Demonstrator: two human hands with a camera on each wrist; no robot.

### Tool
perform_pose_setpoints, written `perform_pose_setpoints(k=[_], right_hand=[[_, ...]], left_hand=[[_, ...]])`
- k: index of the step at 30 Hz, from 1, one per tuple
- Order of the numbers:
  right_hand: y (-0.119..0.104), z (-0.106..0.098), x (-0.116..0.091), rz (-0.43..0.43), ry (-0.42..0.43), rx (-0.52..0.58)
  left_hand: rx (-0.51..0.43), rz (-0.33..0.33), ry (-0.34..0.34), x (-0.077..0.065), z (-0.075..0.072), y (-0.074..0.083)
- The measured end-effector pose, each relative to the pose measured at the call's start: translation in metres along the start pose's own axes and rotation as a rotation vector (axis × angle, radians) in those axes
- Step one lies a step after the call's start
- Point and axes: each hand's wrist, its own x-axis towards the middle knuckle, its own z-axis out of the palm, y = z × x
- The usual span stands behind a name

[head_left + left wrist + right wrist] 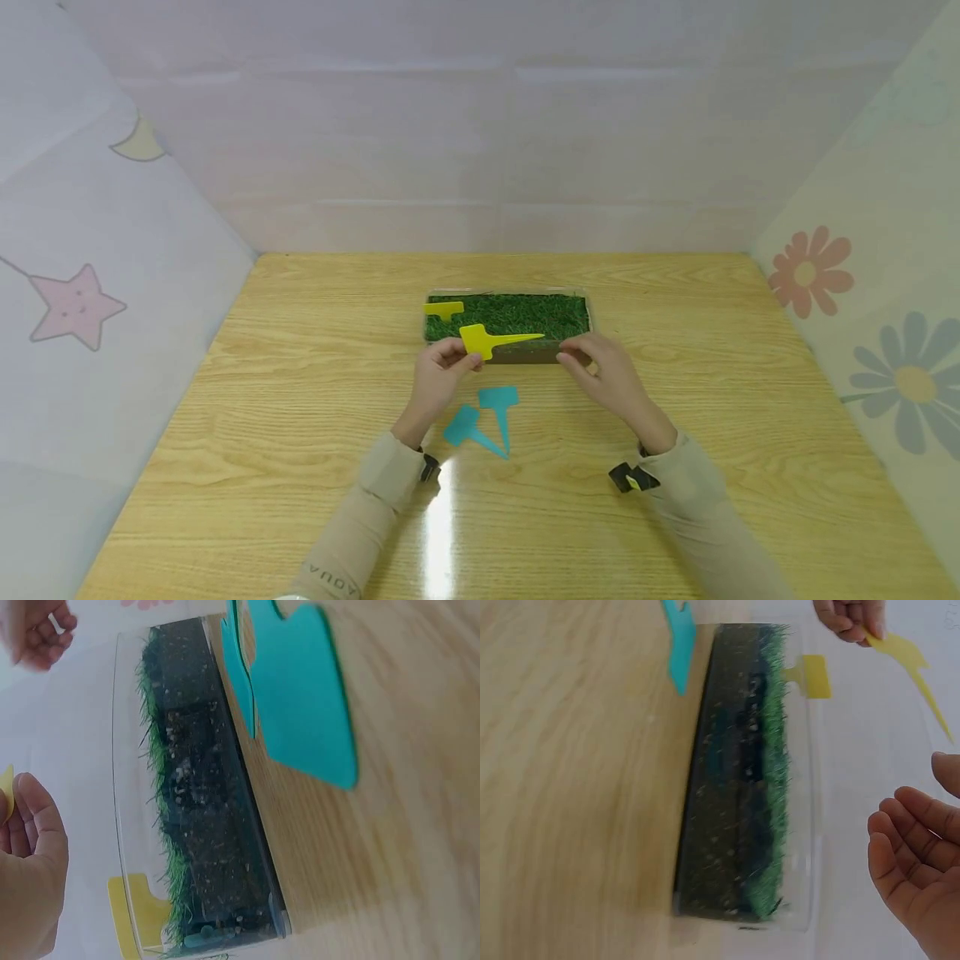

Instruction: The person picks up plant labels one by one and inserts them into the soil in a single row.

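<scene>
My left hand (441, 371) pinches a yellow plant label (476, 342) by its broad head, in front of the planter. The label's pointed stem reaches right, toward my right hand (603, 371). That hand holds nothing; its fingers are loosely bent, thumb apart, as the right wrist view shows. Behind both hands stands a clear box planter (214, 787) with dark soil and green grass (525, 315). Another yellow label (444, 309) stands upright in the grass at the left end. Two teal plant labels (498, 398) lie on the table nearer me, their tips close together.
The wooden table (300, 375) meets a pale back wall (495, 150). Side walls with printed stars and flowers (806, 273) flank it. Black straps with small devices (633, 477) sit at both wrists.
</scene>
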Motion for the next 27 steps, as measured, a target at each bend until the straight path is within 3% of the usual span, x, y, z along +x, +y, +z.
perform_pose_setpoints(k=[9,16,21,27], right_hand=[[0.020,0.004,-0.022,0.052,-0.123,-0.049],[0.022,0.007,-0.031,0.090,-0.233,-0.055],[0.021,0.010,-0.034,0.121,-0.290,-0.059],[0.025,0.016,-0.040,0.102,-0.314,-0.078]], left_hand=[[0.084,-0.032,-0.008,0.005,-0.008,0.007],[0.214,-0.015,-0.057,0.009,-0.007,0.034],[0.340,0.055,-0.099,0.015,-0.009,0.048],[0.542,0.215,-0.118,0.022,-0.008,0.058]])
